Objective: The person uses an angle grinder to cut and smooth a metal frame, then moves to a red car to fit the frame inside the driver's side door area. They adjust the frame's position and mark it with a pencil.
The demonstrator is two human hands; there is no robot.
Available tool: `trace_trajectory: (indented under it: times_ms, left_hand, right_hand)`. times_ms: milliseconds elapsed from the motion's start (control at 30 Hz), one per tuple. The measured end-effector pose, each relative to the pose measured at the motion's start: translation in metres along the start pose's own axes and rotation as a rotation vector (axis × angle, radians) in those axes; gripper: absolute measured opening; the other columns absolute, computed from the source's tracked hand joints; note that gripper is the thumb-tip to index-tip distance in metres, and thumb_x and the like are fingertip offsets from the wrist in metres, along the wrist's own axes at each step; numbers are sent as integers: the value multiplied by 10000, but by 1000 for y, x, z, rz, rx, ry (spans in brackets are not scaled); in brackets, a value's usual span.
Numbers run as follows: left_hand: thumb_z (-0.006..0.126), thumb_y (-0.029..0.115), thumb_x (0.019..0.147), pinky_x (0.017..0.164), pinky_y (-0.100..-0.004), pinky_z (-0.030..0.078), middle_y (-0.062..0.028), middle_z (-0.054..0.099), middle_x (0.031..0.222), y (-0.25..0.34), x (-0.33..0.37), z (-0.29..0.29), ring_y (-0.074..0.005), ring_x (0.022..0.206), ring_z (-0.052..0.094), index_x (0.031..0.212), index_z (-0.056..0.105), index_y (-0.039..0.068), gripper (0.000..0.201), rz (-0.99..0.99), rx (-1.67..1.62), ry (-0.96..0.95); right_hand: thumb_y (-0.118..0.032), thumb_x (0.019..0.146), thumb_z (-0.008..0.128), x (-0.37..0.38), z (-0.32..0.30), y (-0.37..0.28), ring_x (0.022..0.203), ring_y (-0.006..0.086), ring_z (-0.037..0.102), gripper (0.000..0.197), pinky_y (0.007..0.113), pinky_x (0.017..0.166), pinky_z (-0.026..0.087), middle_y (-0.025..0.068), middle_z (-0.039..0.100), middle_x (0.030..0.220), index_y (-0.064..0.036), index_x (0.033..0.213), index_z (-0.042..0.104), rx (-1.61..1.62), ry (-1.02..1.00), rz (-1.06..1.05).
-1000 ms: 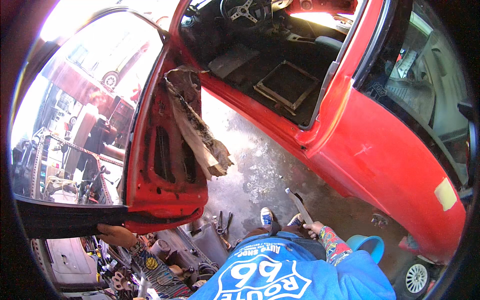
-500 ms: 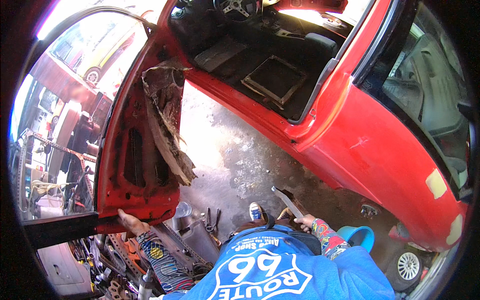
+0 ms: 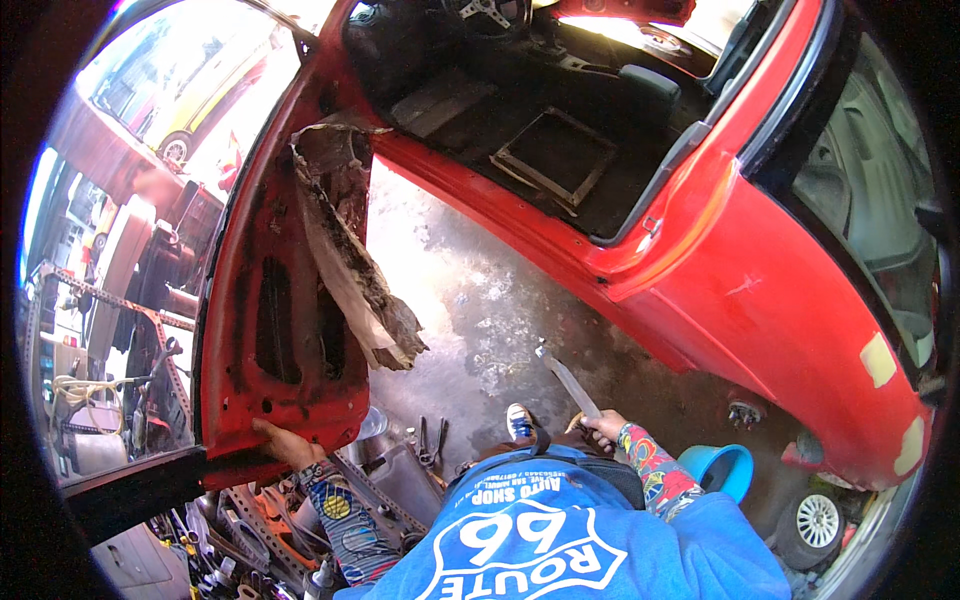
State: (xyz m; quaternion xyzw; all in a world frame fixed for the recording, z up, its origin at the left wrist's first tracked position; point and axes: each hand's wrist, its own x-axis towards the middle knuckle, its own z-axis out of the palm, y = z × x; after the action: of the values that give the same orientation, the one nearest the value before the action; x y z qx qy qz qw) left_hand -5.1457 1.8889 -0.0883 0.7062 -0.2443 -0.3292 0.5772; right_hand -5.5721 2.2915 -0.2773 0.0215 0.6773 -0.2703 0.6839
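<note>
On the left, an open red car door (image 3: pixel 235 400) stands with its bare inner panel toward me. My left hand (image 3: pixel 287 447) grips its lower rear edge, thumb on the panel and the other fingers hidden behind. From the panel a torn, dirty sheet of lining (image 3: pixel 350 290) hangs partly peeled away, curling outward at its bottom end. In front of my waist my right hand (image 3: pixel 604 428) is closed around a long flat metal tool (image 3: pixel 570 378), its tip pointing away and up toward the gap between door and car. I cannot make out the tool's exact kind.
The red car body (image 3: pixel 720 270) runs along the right, its bare cabin floor holding a square frame (image 3: pixel 555 155). A blue bucket (image 3: pixel 722 468) and a loose wheel (image 3: pixel 815 525) stand at my right. Below the door lie several tools, with pliers (image 3: pixel 432 440) nearby.
The flat tool has turned in my right hand and its broad face shows more. The door and its hanging lining appear slightly further right in view; my left hand stays on the door edge.
</note>
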Motion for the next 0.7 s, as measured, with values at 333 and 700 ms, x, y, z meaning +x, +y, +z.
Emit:
trace_trajectory:
  times_ms: [333,700]
  left_hand:
    - [541,289,1027,1200,-459,275,-273,277,1600,-78,108,-36,-396,1450,341,1547,232,-59,697,358,405,151]
    - [480,393,1053,1138,-488,343,-319,442,1480,-120,124,-51,-462,1368,427,1483,397,-53,626,546,756,228]
  right_hand:
    - [-385,859,785,18,17,-35,493,149,489,462,351,430,440,79,605,774,-52,1132,616,-23,-75,-143]
    - [-297,917,741,-39,52,-90,453,103,420,280,307,407,360,-5,486,651,-103,1019,566,-186,52,-284]
